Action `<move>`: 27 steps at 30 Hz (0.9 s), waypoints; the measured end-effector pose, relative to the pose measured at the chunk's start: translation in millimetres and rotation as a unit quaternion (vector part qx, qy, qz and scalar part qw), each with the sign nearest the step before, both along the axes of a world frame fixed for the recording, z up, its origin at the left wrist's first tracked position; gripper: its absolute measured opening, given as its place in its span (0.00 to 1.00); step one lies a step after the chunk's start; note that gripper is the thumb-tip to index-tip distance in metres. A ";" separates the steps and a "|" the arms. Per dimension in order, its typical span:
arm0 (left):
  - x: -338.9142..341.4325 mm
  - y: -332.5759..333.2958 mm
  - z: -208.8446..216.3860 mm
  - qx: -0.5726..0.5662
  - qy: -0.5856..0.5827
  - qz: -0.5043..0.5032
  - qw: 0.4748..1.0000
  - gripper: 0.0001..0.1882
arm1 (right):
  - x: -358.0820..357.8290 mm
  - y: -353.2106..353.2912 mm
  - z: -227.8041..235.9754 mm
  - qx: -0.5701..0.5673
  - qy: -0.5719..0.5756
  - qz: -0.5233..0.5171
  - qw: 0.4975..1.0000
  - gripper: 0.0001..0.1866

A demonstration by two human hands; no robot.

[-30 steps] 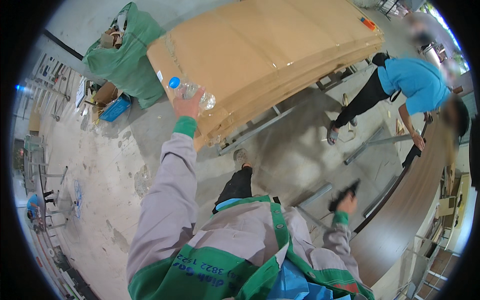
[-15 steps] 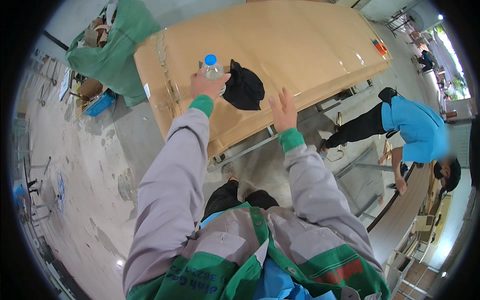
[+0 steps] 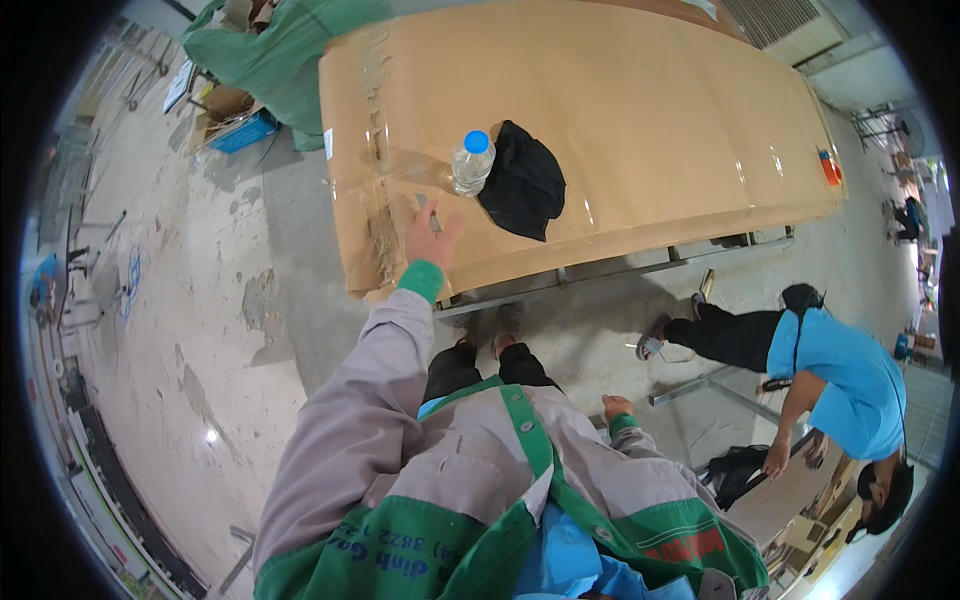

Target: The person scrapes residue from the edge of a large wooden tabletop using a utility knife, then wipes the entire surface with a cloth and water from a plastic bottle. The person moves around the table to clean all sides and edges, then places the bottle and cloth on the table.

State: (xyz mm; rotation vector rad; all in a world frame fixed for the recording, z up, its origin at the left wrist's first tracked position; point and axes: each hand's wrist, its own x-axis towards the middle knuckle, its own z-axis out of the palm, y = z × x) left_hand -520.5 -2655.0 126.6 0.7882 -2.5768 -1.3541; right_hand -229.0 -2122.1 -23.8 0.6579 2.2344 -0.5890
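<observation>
My left hand (image 3: 433, 238) reaches over the cardboard-covered stack (image 3: 660, 120), its fingers spread beside a small flat grey piece (image 3: 427, 212). Whether the fingertips touch that piece is hard to tell. Just beyond the hand stands a clear plastic bottle (image 3: 472, 170) with a blue cap, upright on the cardboard. A black cloth item (image 3: 524, 182), perhaps a cap, lies against the bottle's right side. My right hand (image 3: 618, 406) hangs low by my body, away from the stack, its fingers loosely curled with nothing visible in them.
At right, a person in a blue shirt (image 3: 835, 370) bends over a long wooden panel (image 3: 770, 505). A green sack (image 3: 290, 60) and a blue box (image 3: 243, 132) stand past the stack's left end. An orange object (image 3: 830, 168) lies at its right end. Metal framing (image 3: 600, 275) runs underneath.
My left hand has let go of the bottle and moved nearer me, to the grey piece. My right hand has dropped from the stack's edge to my side. The view has shifted.
</observation>
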 end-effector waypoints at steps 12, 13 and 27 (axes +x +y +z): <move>81.2 -20.0 25.1 -0.126 -0.007 -0.081 0.989 0.28 | -198.2 -74.7 -18.0 -0.054 0.128 0.230 0.963 0.23; 106.2 -36.6 28.6 -0.149 0.011 -0.102 0.983 0.28 | -209.3 -90.0 -27.8 0.080 0.144 0.512 0.843 0.27; 623.9 -150.4 -108.0 0.311 -0.432 -0.043 0.845 0.45 | -106.9 -436.0 6.4 -0.038 -0.216 0.681 0.699 0.33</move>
